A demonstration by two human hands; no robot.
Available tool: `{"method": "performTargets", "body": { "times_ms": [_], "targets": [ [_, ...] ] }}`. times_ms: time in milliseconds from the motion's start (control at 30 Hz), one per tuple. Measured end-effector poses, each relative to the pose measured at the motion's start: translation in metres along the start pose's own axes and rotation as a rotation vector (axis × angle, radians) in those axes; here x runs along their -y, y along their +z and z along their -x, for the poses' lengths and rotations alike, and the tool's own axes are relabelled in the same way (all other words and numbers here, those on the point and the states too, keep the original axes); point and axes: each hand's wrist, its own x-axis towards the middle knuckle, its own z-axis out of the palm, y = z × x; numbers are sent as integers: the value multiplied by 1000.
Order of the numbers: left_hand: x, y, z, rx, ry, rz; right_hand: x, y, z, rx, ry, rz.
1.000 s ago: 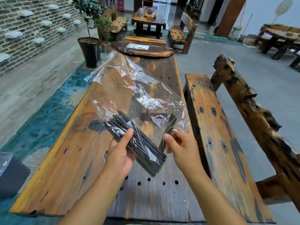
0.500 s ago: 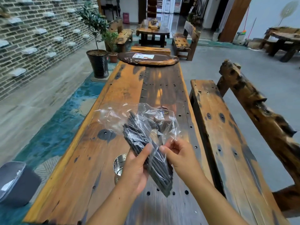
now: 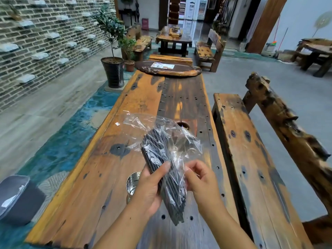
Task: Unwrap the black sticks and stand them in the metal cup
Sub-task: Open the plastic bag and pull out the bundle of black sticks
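— Entry one, the sticks?
— Black sticks [image 3: 168, 178]: one bundle, slanted, held above the worktop [image 3: 89, 186] and not yet out of the clear wrapper [image 3: 161, 126]. The near end looks bare. The far end is covered, with loose film bunched beyond it.
— Hands?
— Left hand [image 3: 149, 191]: curled round the bundle from the left, thumb laid across the top. Right hand [image 3: 201, 182]: fingers bent, pinching the film on the bundle's right side — as far as I can see from here.
— The cup?
— Metal cup [image 3: 132, 182]: upright on the worktop, just beside the left hand and partly hidden by it. I see nothing black in the part that shows.
— Step?
— Unwrapping, I judge; none stood yet. The next move calls for the right hand to draw the film off toward the far end while the left holds firm — then a short carry down and left to the cup, ends first.
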Motion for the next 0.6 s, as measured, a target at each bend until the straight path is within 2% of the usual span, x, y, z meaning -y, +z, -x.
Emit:
{"method": "performTargets", "body": {
  "times_ms": [233,367,467,600],
  "targets": [
    [-2,-4,-1,-70,-16,65,4,-20,6,-56,-24,-29],
    [-5,-11,-4,-48,-101,153,3,-24,17,-123,-67,-21],
    [-8,-18,-8,-73,-73,205,0,-29,20,-160,-3,-65],
    [-9,-24,-12,-128,23,163,4,-43,12,-114,124,-158]
  ]
}}
